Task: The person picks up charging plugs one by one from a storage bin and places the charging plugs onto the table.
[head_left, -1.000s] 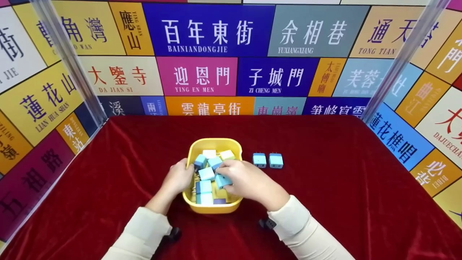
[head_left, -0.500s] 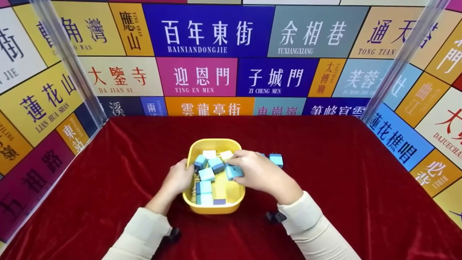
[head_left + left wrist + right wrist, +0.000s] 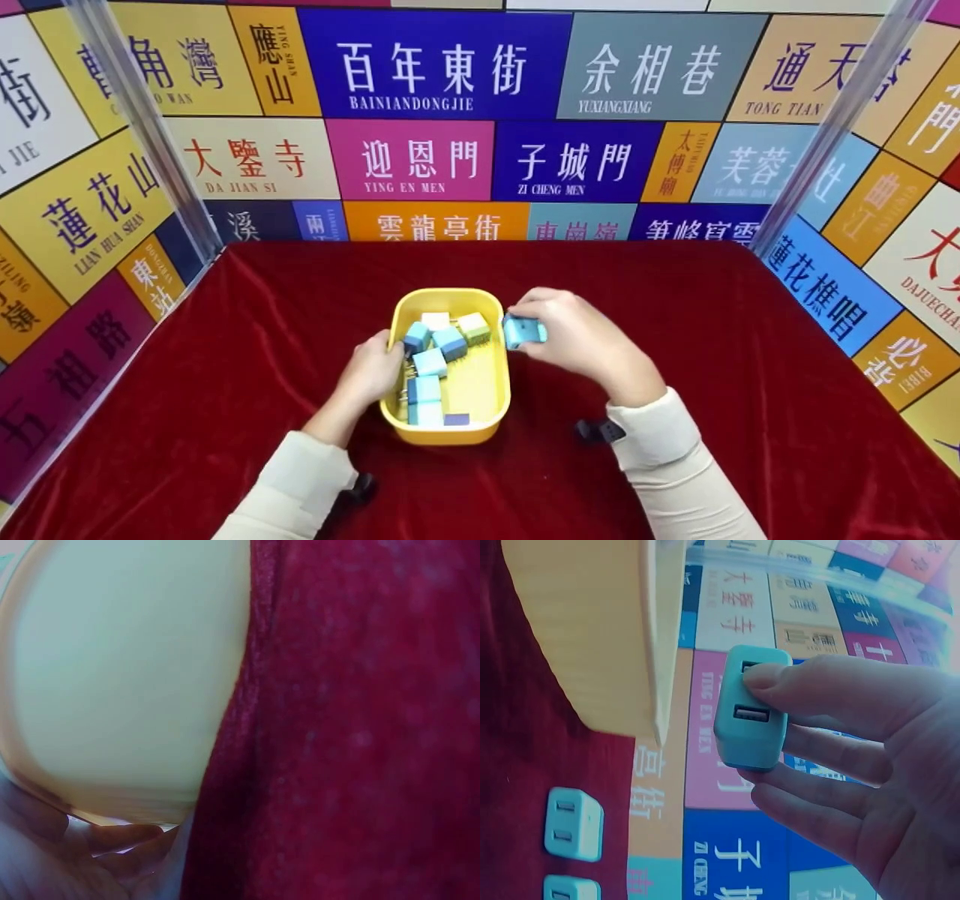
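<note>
Fingers and thumb of my right hand (image 3: 574, 330) pinch a pale blue charger (image 3: 523, 331), thumb partly over one of its ports, just beside the right rim of the yellow basket (image 3: 442, 434). A second ago the piece was inside the basket among the other chargers (image 3: 430, 363); now it is out, so I judge this pick made and the piece not yet set down. My left hand (image 3: 375, 365) grips the basket's left rim as before. Hidden: from the head, my right hand covers the pair to the basket's right on the red cloth (image 3: 712, 322); the right wrist view shows the first charger (image 3: 574, 825) whole, the second charger (image 3: 571, 889) cut off by the frame. Prongs of the held piece out of sight. Purple patch (image 3: 456, 419) at the basket's near end: perhaps another charger, perhaps a label.
</note>
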{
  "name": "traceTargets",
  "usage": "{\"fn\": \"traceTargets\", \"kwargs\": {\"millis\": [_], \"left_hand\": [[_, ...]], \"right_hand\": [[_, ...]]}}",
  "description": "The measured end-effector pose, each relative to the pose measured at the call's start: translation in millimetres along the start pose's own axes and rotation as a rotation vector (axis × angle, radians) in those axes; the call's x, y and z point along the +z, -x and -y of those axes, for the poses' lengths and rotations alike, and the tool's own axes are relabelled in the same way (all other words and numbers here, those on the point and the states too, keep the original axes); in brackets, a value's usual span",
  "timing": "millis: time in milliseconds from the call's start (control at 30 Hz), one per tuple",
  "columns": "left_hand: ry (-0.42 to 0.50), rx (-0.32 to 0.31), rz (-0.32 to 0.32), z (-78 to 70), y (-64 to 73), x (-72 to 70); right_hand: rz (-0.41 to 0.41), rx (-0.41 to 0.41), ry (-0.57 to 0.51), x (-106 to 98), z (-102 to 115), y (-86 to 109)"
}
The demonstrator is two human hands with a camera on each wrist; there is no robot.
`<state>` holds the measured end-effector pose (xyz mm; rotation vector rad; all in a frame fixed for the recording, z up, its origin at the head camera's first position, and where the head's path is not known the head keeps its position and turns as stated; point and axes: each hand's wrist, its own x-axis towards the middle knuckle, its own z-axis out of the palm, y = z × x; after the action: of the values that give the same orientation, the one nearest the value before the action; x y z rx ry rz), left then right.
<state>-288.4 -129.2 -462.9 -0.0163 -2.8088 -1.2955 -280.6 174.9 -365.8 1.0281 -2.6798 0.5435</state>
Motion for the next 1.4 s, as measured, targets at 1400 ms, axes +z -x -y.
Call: {"fn": "traceTargets", "kwargs": {"millis": [1400], "left_hand": [[-0.005, -0.017, 0.011, -0.4, -0.9, 0.1]], "right_hand": [[-0.005, 0.306, -0.057, -31.4, -76.8, 29.9]]}}
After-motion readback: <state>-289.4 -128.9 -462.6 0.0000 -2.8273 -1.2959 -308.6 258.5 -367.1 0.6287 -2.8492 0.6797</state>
